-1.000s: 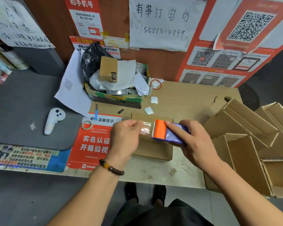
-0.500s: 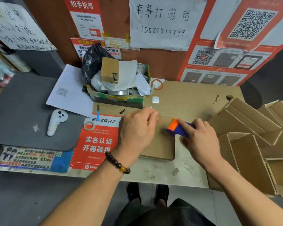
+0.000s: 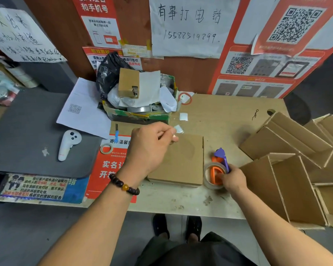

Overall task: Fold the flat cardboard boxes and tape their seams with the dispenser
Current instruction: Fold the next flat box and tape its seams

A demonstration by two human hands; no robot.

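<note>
Cardboard box [image 3: 181,162], folded and closed, lying flat near the middle of the wooden table [image 3: 229,116], close to the near edge. Left hand [image 3: 148,148] over the box's far left corner, fingers curled, fingertips pinched at the far edge, probably pressing down a tape end; the tape itself too faint to confirm. Right hand [image 3: 232,179] just right of the box, low on the table, fingers wrapped round the near end of the tape dispenser [image 3: 218,167]; orange-and-purple body and clear roll resting against the tabletop, apparently parked within reach. More folded boxes [image 3: 288,150], open-topped, heaped at the right edge, likely the finished pile. White controller [image 3: 67,144] on the grey mat [image 3: 27,131] at left, apart from the work.
</note>
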